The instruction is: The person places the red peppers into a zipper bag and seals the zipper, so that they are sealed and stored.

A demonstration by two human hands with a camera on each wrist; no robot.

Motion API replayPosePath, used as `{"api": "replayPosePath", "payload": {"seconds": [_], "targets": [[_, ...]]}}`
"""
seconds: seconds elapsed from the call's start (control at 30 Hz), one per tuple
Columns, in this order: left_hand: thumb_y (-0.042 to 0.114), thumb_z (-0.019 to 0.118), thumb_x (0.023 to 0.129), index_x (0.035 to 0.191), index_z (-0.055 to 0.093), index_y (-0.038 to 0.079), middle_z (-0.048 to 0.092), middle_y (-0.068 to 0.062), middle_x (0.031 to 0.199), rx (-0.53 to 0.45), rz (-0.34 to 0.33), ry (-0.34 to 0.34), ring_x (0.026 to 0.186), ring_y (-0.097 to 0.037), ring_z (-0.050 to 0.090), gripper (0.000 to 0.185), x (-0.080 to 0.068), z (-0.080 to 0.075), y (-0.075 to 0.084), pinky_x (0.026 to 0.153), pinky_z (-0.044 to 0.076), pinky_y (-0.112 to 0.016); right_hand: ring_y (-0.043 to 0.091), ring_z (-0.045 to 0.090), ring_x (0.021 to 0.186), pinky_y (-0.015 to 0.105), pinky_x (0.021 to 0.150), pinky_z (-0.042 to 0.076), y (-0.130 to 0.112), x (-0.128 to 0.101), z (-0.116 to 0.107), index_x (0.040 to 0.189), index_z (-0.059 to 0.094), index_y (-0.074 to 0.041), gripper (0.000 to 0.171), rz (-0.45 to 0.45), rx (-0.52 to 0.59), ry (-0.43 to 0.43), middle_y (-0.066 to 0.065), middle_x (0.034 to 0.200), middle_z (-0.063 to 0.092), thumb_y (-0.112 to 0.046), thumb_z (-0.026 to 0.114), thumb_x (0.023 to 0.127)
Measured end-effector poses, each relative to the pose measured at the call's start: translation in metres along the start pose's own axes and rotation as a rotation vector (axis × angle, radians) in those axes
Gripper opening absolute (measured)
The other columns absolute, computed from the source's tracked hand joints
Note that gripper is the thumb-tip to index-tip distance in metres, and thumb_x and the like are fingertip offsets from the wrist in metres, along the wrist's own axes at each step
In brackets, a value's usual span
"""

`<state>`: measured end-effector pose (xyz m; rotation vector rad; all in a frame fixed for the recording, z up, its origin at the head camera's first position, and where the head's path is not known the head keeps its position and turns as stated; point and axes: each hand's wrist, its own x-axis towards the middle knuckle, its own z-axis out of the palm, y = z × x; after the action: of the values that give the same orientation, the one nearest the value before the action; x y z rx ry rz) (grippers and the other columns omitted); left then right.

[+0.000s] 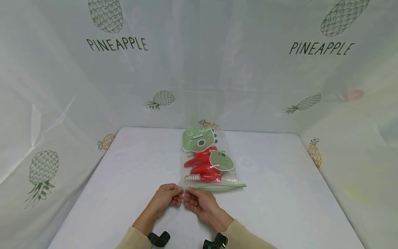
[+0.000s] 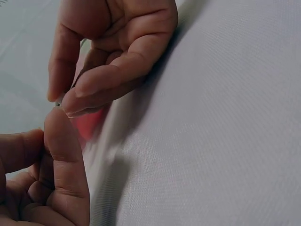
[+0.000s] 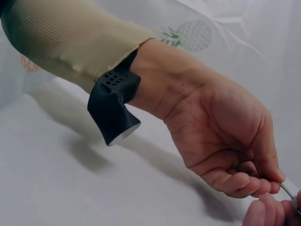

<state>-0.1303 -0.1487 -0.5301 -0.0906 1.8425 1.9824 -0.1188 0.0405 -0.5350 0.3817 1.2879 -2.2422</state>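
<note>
A clear zip bag (image 1: 228, 154) lies on the white table (image 1: 280, 193), printed with green dinosaur heads and holding red pieces (image 1: 202, 166). Its green zip strip (image 1: 217, 187) runs along the near edge. My left hand (image 1: 179, 196) and right hand (image 1: 187, 199) meet at the strip's left end, and each pinches it between thumb and fingers. In the left wrist view my left thumb (image 2: 61, 155) rises from below towards the curled right fingers (image 2: 108, 80), with a red blur (image 2: 89, 123) behind. The right wrist view shows my left hand (image 3: 225, 146) pinching the green strip (image 3: 286, 189), with my right fingertips (image 3: 268, 212) just below.
White sheets printed with pineapples (image 1: 161, 99) wall in the table at the back and on both sides. A black wrist mount (image 3: 113, 106) sits on my left wrist below a beige sleeve (image 3: 66, 40).
</note>
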Motion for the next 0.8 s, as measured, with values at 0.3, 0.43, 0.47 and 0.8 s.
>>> {"api": "replayPosePath", "payload": {"seconds": [0.3,0.43,0.47,0.8], "targets": [[0.014,0.057,0.108,0.099,0.065,-0.007,0.069,-0.002,0.077,-0.012,-0.009,0.01,0.067,-0.009,0.065,0.024,0.0018,-0.0017,-0.0022,0.063,0.059,-0.024,0.019,0.079,0.092,0.041,0.091,0.063,-0.0024,0.0002,-0.0045,0.117,0.07,0.006,0.029,0.022,0.016,-0.017,0.009,0.097,0.08,-0.02,0.066,0.104],[0.017,0.057,0.109,0.099,0.065,-0.006,0.069,-0.002,0.077,-0.01,-0.016,-0.003,0.068,-0.01,0.068,0.026,0.0,-0.0034,-0.0023,0.062,0.06,-0.025,0.022,0.079,0.094,0.043,0.092,0.062,-0.0032,-0.0003,-0.0057,0.119,0.069,0.009,0.033,0.028,-0.003,-0.024,0.012,0.099,0.08,-0.021,0.066,0.104],[0.017,0.057,0.109,0.099,0.066,-0.006,0.069,-0.002,0.078,-0.01,-0.017,-0.005,0.068,-0.01,0.068,0.026,-0.0004,-0.0039,-0.002,0.062,0.06,-0.025,0.022,0.079,0.095,0.044,0.092,0.062,-0.0035,-0.0005,-0.0061,0.119,0.068,0.009,0.033,0.029,-0.008,-0.025,0.013,0.099,0.08,-0.021,0.066,0.105],[0.015,0.055,0.109,0.099,0.064,-0.006,0.07,-0.002,0.079,-0.016,-0.03,-0.001,0.069,-0.009,0.07,0.025,-0.0008,-0.0055,0.0018,0.064,0.061,-0.024,0.022,0.079,0.096,0.044,0.093,0.062,-0.0064,-0.0009,-0.0104,0.118,0.068,0.008,0.033,0.027,-0.02,-0.026,0.013,0.1,0.08,-0.021,0.066,0.105]]}}
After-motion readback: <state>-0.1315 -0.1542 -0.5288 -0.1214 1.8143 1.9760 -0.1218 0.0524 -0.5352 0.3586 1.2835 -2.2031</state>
